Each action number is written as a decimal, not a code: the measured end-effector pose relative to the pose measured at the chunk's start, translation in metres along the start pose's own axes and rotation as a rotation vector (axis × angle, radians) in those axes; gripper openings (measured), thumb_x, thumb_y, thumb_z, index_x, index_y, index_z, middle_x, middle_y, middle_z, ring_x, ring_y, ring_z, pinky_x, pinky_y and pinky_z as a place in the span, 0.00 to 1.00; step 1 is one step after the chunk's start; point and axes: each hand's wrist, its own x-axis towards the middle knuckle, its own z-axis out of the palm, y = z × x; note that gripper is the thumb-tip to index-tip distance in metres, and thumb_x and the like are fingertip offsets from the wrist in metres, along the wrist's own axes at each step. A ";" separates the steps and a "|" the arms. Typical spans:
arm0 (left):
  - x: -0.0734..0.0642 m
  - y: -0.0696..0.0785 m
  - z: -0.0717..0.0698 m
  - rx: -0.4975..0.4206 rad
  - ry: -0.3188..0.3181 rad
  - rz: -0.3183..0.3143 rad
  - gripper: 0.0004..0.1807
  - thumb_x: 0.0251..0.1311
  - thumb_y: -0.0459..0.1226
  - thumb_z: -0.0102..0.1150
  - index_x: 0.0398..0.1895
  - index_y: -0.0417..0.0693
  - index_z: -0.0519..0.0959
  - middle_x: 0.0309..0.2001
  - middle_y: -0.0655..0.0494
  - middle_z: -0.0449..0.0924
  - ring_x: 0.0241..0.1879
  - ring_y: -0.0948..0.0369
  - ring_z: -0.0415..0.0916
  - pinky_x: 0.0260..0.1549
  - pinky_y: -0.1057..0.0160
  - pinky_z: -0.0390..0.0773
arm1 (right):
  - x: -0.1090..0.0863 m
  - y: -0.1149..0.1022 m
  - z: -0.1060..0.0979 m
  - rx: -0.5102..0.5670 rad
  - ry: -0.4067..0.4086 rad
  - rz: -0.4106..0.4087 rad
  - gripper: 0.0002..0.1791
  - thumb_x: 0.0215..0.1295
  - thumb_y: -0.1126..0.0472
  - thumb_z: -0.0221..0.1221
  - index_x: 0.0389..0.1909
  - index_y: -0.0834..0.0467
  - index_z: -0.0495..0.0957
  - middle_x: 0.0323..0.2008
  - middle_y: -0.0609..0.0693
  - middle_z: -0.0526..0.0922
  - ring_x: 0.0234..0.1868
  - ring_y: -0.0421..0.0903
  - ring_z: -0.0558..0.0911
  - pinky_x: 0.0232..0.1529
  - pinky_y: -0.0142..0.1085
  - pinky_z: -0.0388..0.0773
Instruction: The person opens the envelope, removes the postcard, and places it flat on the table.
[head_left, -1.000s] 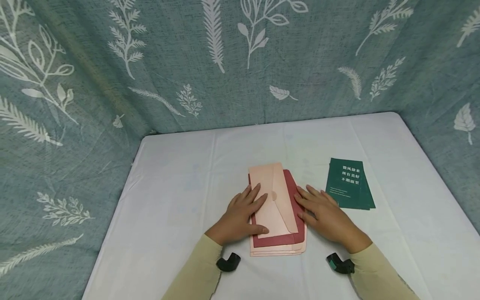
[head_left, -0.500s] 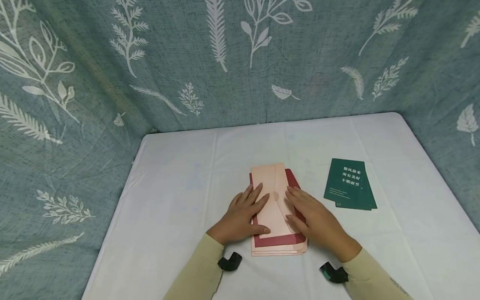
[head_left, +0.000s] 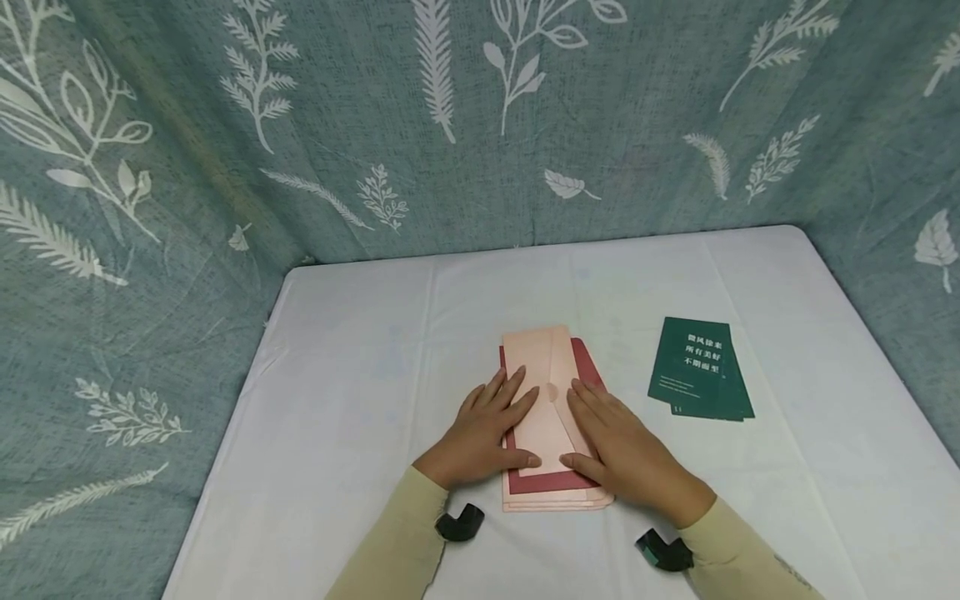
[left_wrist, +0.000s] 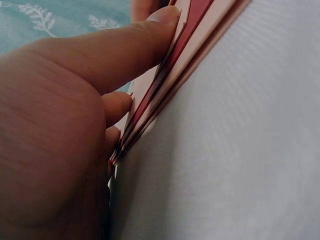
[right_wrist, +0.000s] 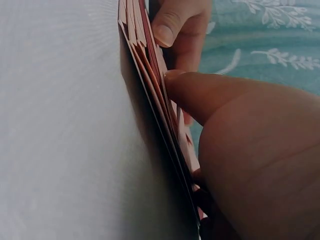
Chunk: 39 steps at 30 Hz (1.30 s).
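Observation:
A pale pink envelope (head_left: 534,354) with a slanted flap lies on top of a pile, flap side up. Beneath it show a dark red envelope (head_left: 547,482) and more pale pink envelopes (head_left: 555,502). My left hand (head_left: 476,442) rests on the pile's left side with its fingers spread across the top envelope. On the right side my right hand (head_left: 633,450) lies with straight fingers over the top envelope's edge, thumb pointing inward. In the left wrist view the left thumb touches the stack (left_wrist: 172,65) from above. Layered edges of the stack (right_wrist: 150,75) also show in the right wrist view.
Dark green cards (head_left: 686,367) with white writing overlap each other to the right of the pile. A white cloth (head_left: 360,375) covers the table. Teal curtains (head_left: 480,192) with white leaf prints hang behind and beside it.
My right hand has moved left from the pile's right edge onto the top envelope. The left hand has stayed in place on the pile.

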 end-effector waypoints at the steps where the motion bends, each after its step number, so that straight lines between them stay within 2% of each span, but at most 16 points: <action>1: 0.000 0.000 0.000 -0.001 -0.001 0.000 0.53 0.68 0.62 0.69 0.89 0.51 0.57 0.89 0.53 0.36 0.86 0.50 0.26 0.79 0.37 0.38 | 0.000 0.000 0.000 0.001 0.001 0.003 0.48 0.77 0.44 0.66 0.83 0.69 0.59 0.84 0.63 0.58 0.84 0.62 0.56 0.79 0.58 0.55; 11: 0.000 0.002 0.000 0.001 -0.003 -0.011 0.54 0.68 0.62 0.69 0.89 0.52 0.56 0.89 0.52 0.36 0.86 0.50 0.26 0.79 0.37 0.38 | 0.000 0.000 -0.001 0.038 -0.009 0.054 0.47 0.75 0.46 0.68 0.83 0.67 0.60 0.84 0.60 0.59 0.84 0.59 0.55 0.80 0.57 0.53; 20: -0.001 0.003 -0.001 -0.005 -0.004 -0.016 0.54 0.68 0.61 0.69 0.89 0.51 0.57 0.89 0.52 0.36 0.86 0.50 0.26 0.79 0.38 0.37 | 0.000 -0.003 -0.004 0.063 -0.007 0.064 0.44 0.77 0.50 0.65 0.84 0.67 0.60 0.84 0.60 0.58 0.84 0.59 0.55 0.80 0.57 0.53; 30: -0.002 0.002 -0.001 -0.001 0.000 -0.012 0.54 0.68 0.61 0.70 0.89 0.51 0.57 0.89 0.52 0.36 0.86 0.49 0.26 0.79 0.38 0.37 | -0.001 -0.001 -0.007 0.148 0.027 0.126 0.45 0.75 0.52 0.64 0.86 0.60 0.57 0.84 0.54 0.59 0.83 0.57 0.59 0.76 0.58 0.60; 39: -0.001 0.002 -0.001 -0.014 -0.003 -0.016 0.54 0.68 0.61 0.70 0.89 0.52 0.57 0.89 0.53 0.36 0.86 0.50 0.26 0.79 0.38 0.37 | -0.003 0.001 -0.012 0.186 0.063 0.136 0.43 0.78 0.55 0.63 0.87 0.60 0.57 0.83 0.57 0.63 0.81 0.59 0.63 0.73 0.60 0.66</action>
